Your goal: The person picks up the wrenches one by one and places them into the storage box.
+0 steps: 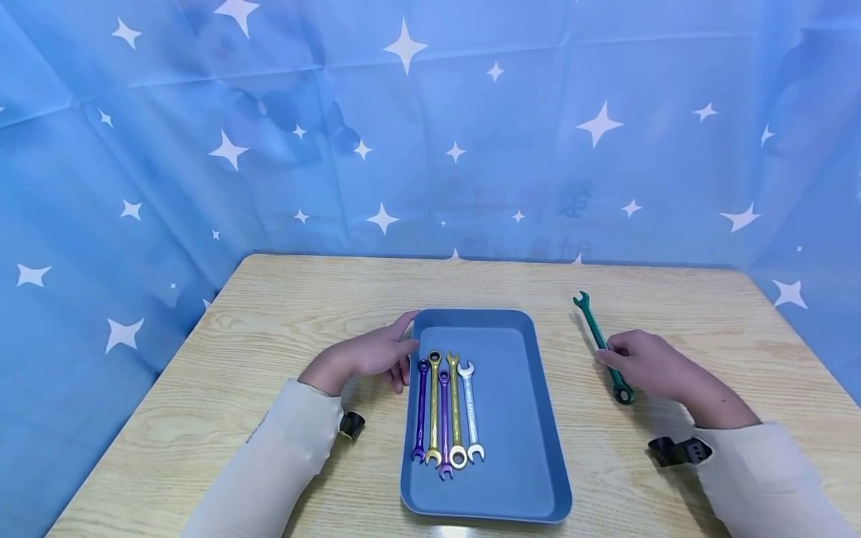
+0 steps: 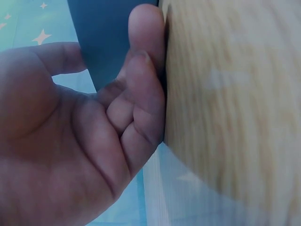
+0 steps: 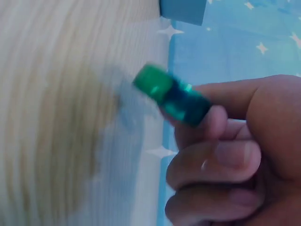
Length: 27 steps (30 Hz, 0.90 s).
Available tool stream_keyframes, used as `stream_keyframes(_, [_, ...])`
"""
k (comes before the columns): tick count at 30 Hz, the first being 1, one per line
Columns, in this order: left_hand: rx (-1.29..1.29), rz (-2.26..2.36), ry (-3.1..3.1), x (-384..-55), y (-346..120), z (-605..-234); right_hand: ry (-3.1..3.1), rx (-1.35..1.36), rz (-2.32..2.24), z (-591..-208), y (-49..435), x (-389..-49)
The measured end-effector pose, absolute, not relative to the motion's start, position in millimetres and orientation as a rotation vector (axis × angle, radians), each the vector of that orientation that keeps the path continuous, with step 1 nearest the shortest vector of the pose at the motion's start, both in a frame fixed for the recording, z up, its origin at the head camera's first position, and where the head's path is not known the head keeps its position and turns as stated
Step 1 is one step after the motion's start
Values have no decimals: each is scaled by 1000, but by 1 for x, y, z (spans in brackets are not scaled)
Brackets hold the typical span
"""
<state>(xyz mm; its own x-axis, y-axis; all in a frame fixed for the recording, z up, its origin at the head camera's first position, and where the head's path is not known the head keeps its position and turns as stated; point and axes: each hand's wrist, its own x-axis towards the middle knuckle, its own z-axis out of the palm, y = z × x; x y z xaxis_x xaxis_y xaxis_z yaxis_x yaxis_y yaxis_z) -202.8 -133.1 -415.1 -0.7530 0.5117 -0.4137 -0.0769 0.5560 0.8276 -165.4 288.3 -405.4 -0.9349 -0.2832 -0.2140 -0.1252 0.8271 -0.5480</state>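
My right hand (image 1: pixel 646 365) grips a green combination wrench (image 1: pixel 593 326) around its lower half, to the right of the tray. The wrench's open end points away from me and its ring end towards me; in the right wrist view one end of the wrench (image 3: pixel 153 82) is blurred. A blue-grey tray (image 1: pixel 514 426) lies in front of me, with my left hand (image 1: pixel 377 351) at its left wall. In the left wrist view the thumb reaches over the tray wall (image 2: pixel 101 42) while the fingers curl against its outer side.
Inside the tray, on its left side, several wrenches lie in a row: purple (image 1: pixel 421 411), gold (image 1: pixel 433 411), another purple, another gold, and silver (image 1: pixel 470 411). The wooden table (image 1: pixel 316 299) ends at a blue star-printed curtain (image 1: pixel 430 112).
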Motion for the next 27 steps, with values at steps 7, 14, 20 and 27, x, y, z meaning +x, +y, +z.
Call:
stream_keyframes(7, [353, 1200, 2138, -203, -133, -415, 2579, -360, -1063, -404, 283, -166])
stream_keyframes(14, [360, 1197, 2140, -202, -133, -412, 2388, -319, -1324, -399, 276, -166])
stream_keyframes(20, [354, 1190, 2145, -201, -134, -412, 2328, -340, -1437, -398, 270, -163])
stream_keyframes(27, [361, 1198, 2136, -202, -134, -413, 2339, -361, -1460, -395, 259, -157])
